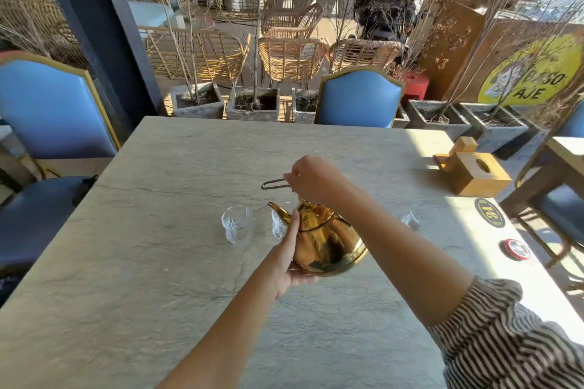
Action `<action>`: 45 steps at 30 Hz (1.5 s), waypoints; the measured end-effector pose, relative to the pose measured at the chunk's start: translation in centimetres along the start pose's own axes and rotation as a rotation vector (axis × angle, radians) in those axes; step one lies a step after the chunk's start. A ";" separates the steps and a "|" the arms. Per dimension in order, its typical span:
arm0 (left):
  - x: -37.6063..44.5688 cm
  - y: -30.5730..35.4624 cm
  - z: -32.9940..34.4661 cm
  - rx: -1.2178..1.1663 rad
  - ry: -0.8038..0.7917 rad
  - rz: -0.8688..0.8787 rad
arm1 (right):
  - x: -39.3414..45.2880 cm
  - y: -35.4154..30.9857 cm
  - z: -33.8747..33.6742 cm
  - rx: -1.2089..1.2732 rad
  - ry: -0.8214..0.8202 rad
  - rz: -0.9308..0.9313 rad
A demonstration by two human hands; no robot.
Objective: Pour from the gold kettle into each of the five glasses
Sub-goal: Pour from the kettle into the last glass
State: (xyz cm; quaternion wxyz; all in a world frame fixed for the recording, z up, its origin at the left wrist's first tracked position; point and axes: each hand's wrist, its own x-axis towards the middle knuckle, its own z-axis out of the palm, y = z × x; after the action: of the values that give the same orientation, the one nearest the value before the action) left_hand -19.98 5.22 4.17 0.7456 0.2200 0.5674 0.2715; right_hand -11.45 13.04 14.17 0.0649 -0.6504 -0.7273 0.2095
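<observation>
The gold kettle hangs tilted over the table's middle, spout pointing left and down above a clear glass. My right hand grips its thin dark wire handle from above. My left hand presses flat against the kettle's left side and cups its base. Another clear glass stands to the left of the spout. A third glass shows to the right of my right forearm. Any other glasses are hidden behind the kettle and arm.
The grey stone table has a wooden tissue box at the right edge, with a round black coaster and a red-rimmed disc nearer me. Blue chairs stand at the far side and left.
</observation>
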 end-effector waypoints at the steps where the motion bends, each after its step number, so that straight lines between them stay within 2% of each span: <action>1: -0.1 0.0 -0.2 -0.014 0.004 0.001 | 0.2 -0.5 0.1 -0.027 -0.012 -0.008; 16: -0.5 0.4 -2.4 -0.150 0.003 -0.017 | 1.8 -5.7 0.7 -0.048 -0.031 -0.040; 30: -1.6 1.2 -1.7 -0.187 -0.097 0.035 | 0.8 -7.2 -1.8 -0.133 -0.038 -0.121; 45: -2.9 2.2 -0.7 -0.233 -0.133 0.043 | 0.1 -8.0 -3.8 -0.121 -0.028 -0.145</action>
State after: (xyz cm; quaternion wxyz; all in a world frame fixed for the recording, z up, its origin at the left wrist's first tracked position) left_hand -21.62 4.99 7.43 0.7961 0.1616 0.4765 0.3361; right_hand -17.41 13.42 20.72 0.0305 -0.5957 -0.7847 0.1688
